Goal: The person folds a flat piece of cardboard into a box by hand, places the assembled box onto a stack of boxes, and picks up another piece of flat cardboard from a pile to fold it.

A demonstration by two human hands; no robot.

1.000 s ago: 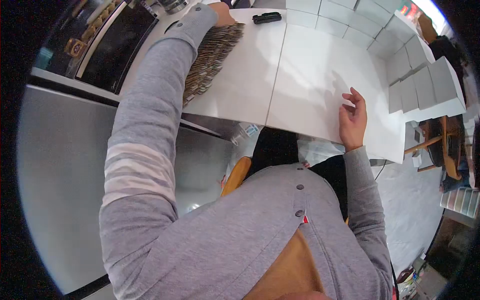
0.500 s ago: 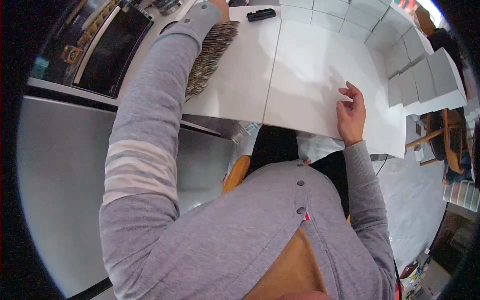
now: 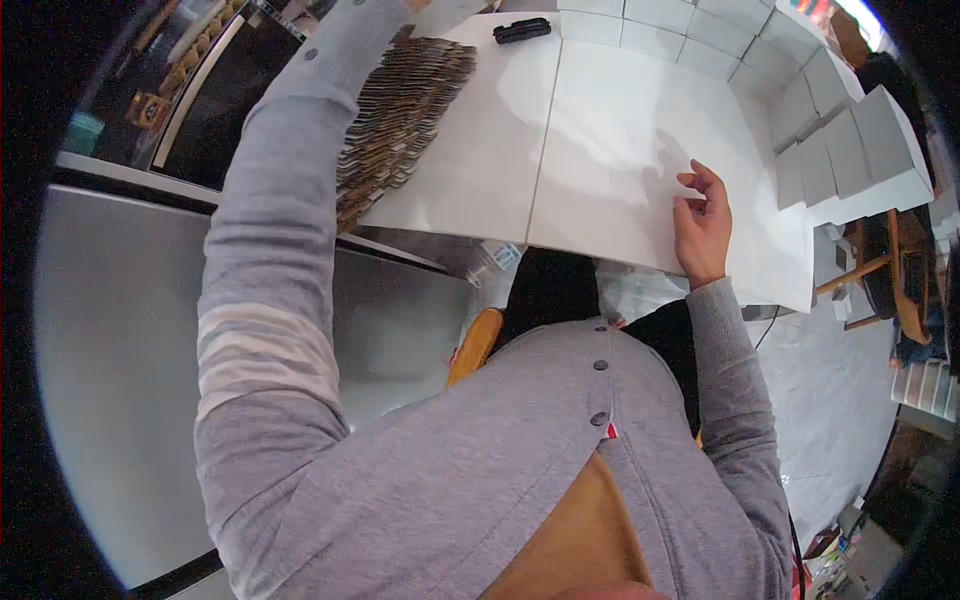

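At the top edge, only a sliver of my left hand [image 3: 416, 5] shows past the grey sleeve; its fingers are out of view. Beside it is a pale, whitish flat thing [image 3: 450, 14], cut off by the frame, and I cannot tell whether the hand holds it. Below lies a fanned stack of thin, flat brown-grey pieces [image 3: 405, 115], like folded cardboard, partly covered by my left forearm. My right hand [image 3: 704, 230] rests near the front of the white table [image 3: 610, 160], open, fingers loosely bent and apart, holding nothing.
White boxes [image 3: 655, 45] are stacked in a row along the table's back, with more boxes [image 3: 850, 155] on the right. A small black object [image 3: 522, 30] lies near the back. A dark glass-fronted appliance [image 3: 215, 110] stands left. A wooden chair [image 3: 905, 285] is beyond the right edge.
My left arm has shifted left and farther up, uncovering more of the fanned stack. The whitish flat thing has appeared beside the left hand. My right hand has stayed in place.
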